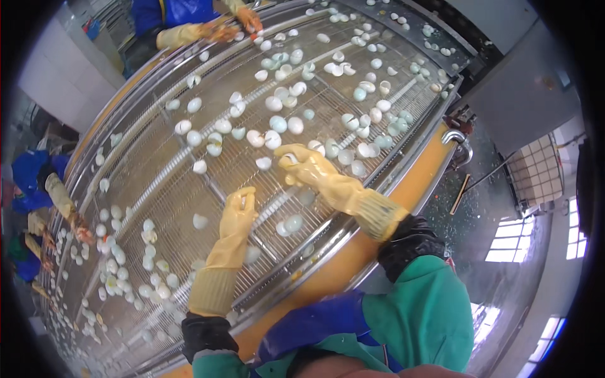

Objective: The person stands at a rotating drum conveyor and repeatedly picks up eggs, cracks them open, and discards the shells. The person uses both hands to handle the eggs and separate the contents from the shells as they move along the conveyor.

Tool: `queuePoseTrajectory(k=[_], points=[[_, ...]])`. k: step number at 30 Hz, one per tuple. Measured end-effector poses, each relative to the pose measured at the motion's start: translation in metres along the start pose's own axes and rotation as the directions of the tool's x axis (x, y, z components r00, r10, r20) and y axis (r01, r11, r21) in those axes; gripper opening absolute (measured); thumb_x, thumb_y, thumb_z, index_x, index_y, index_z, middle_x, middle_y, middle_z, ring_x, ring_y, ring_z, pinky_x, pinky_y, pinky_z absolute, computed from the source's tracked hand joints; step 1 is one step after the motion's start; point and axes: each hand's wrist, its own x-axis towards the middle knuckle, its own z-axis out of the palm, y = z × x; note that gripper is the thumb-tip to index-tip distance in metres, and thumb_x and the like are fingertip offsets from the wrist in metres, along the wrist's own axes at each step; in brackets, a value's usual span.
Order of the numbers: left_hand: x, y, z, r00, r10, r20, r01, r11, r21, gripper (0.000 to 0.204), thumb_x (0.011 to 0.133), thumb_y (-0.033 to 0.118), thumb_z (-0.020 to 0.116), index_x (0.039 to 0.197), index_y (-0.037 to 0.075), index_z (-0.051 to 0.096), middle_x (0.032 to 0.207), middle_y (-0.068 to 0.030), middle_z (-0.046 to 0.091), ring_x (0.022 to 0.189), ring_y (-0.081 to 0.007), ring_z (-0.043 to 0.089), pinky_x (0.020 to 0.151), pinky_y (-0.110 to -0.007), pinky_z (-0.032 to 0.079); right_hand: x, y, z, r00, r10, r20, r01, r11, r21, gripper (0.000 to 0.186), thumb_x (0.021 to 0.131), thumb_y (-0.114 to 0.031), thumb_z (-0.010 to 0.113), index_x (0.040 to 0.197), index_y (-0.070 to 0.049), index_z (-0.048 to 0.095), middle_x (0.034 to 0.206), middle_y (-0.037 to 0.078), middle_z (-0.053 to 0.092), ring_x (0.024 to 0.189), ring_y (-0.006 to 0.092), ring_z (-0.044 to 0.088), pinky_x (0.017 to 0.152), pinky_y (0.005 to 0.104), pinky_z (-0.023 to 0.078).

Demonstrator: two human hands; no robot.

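Note:
Both of my hands wear cream rubber gloves and hover over a wire-mesh conveyor belt strewn with white and pale blue eggshells. My right hand is curled around a white eggshell, which shows partly between thumb and fingers. To its left and nearer me, my left hand has its fingers bent together; a small pale spot shows at the fingertips, too little to name. A loose white shell lies between the hands, and a pale shell pair rests below them.
Across the belt, a co-worker's gloved hands reach among shells; another gloved hand works at the left. An orange edge with steel rails borders my side. Beyond the belt's right end are a grey chute and a caged white container.

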Motion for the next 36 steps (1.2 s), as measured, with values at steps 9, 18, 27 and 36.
queuePoseTrajectory(k=[9, 18, 27, 36], points=[[-0.168, 0.059, -0.015, 0.779, -0.143, 0.61, 0.24, 0.967, -0.079, 0.035, 0.105, 0.024, 0.06, 0.137, 0.009, 0.064, 0.102, -0.0032, 0.07, 0.07, -0.0094, 0.065, 0.059, -0.024, 0.051, -0.153, 0.0, 0.014, 0.974, 0.208, 0.088, -0.193, 0.969, -0.153, 0.029, 0.098, -0.022, 0.071, 0.123, -0.009, 0.075, 0.122, 0.005, 0.069, 0.09, 0.0173, 0.067, 0.08, 0.0325, 0.057], [-0.205, 0.058, 0.044, 0.772, 0.035, 0.635, 0.366, 0.792, -0.489, 0.032, 0.103, 0.019, 0.065, 0.133, 0.006, 0.067, 0.104, -0.0038, 0.069, 0.077, -0.009, 0.064, 0.066, -0.023, 0.051, -0.205, 0.069, -0.016, 0.947, -0.276, 0.162, 0.272, 0.961, 0.05, 0.032, 0.101, -0.016, 0.06, 0.128, -0.002, 0.07, 0.117, 0.013, 0.073, 0.096, 0.0214, 0.069, 0.082, 0.0316, 0.055], [-0.145, 0.079, 0.069, 0.899, 0.426, 0.106, -0.436, 0.839, 0.326, 0.049, 0.097, 0.023, 0.067, 0.143, 0.009, 0.06, 0.139, -0.016, 0.064, 0.13, -0.0344, 0.056, 0.114, -0.042, 0.041, -0.198, 0.028, -0.045, 0.995, 0.037, -0.093, -0.029, 0.995, 0.094, 0.039, 0.112, -0.031, 0.046, 0.136, -0.005, 0.063, 0.096, 0.007, 0.077, 0.058, 0.0096, 0.061, 0.054, 0.0224, 0.044], [-0.15, 0.097, 0.143, 0.898, 0.174, 0.404, -0.153, 0.985, -0.084, 0.038, 0.105, 0.018, 0.062, 0.141, 0.005, 0.061, 0.138, -0.0125, 0.065, 0.124, -0.0218, 0.063, 0.107, -0.035, 0.049, -0.183, 0.025, -0.099, 0.999, 0.028, -0.031, -0.02, 0.974, 0.225, 0.041, 0.111, -0.031, 0.046, 0.132, -0.001, 0.065, 0.089, 0.01, 0.075, 0.058, 0.0095, 0.058, 0.052, 0.0228, 0.045]])
